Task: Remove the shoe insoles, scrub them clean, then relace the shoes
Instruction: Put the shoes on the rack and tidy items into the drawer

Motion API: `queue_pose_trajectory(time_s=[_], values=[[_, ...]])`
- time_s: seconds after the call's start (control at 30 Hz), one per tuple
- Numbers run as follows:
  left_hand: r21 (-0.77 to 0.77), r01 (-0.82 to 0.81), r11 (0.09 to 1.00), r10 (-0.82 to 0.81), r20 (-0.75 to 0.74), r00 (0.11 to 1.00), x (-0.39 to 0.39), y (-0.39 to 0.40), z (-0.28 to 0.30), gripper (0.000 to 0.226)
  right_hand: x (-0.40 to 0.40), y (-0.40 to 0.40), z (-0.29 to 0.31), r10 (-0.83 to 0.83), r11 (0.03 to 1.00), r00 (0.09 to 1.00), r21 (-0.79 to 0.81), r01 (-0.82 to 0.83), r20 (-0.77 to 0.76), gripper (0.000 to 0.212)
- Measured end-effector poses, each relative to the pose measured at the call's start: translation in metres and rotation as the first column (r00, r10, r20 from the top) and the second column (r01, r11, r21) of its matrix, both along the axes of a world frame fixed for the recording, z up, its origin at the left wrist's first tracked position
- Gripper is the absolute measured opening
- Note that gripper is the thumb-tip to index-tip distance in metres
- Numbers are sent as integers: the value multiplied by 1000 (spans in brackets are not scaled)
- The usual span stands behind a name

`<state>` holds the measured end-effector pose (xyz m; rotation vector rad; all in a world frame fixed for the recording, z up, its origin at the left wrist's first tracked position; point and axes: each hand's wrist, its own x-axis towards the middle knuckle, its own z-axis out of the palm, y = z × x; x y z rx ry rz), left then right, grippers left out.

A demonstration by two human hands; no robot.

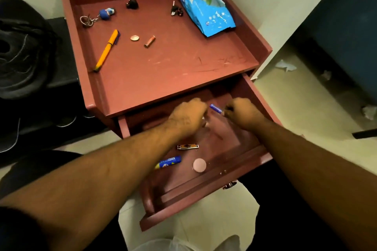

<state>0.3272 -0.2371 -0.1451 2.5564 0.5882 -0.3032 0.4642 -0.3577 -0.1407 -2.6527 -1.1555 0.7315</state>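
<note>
Task items: a pair of dark shoes [22,51] sits on a black bench [61,47] at the far left of the scene, just beside the reddish-brown cabinet [163,67]. Insoles and laces cannot be made out from this angle.

Hands: both arms reach into the open drawer [224,149] near the person. The left hand [188,116] is curled, knuckles up, over the far part of the drawer; whether it holds anything cannot be told, since its fingers are hidden. The right hand [243,113] is curled too, and its fingertips pinch one end of a small blue stick-shaped object [215,108], which lies tilted between the two hands. The image is blurred here.

Drawer contents, near side: a nail clipper [188,146], a blue and yellow tube [168,162] partly under the left forearm, and a round pale pink disc [199,165]. A metal knob [229,185] shows on the drawer front.

Cabinet top, a rimmed tray surface: a yellow pen [106,51] at left, a coin [134,37] and a small reddish cylinder [150,41] near the middle, a key ring with a blue figure [106,14] at far left, a small black object [132,3] far centre, another small dark item [176,11] beside a torn blue packet [206,13] at far right.

Surroundings: crumpled paper scraps [285,65] lie on the pale floor at right, near a dark blue surface [346,36].
</note>
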Motion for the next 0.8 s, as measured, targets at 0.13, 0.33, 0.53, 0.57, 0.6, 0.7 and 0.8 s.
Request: queue_pose_trajectory(time_s=[0.13,0.33,0.53,0.57,0.6,0.7,0.8], values=[[28,5,1000,0,-151,989,4,7,-44,36,-4,5,-46,62,977,998,-207,-59,7,20],[1,42,999,-41,-208,977,11,10,-59,39,-12,14,-63,108,965,989,-250,-81,99,19],[-191,5,982,-47,-214,976,24,25,-1,38,-19,34,-23,181,874,982,-449,-185,-52,38],[-283,1,959,-59,-198,979,24,29,18,36,-21,40,-9,167,867,978,-455,-205,-123,36],[-386,-22,922,-55,-187,981,22,34,40,31,-23,46,7,160,870,974,-442,-217,-162,33],[-523,-158,837,119,-106,987,-8,67,91,19,-33,62,60,238,926,970,-290,-242,-51,20],[-253,-385,888,428,142,893,-36,116,103,14,-42,91,94,287,958,957,1,-288,40,14]])
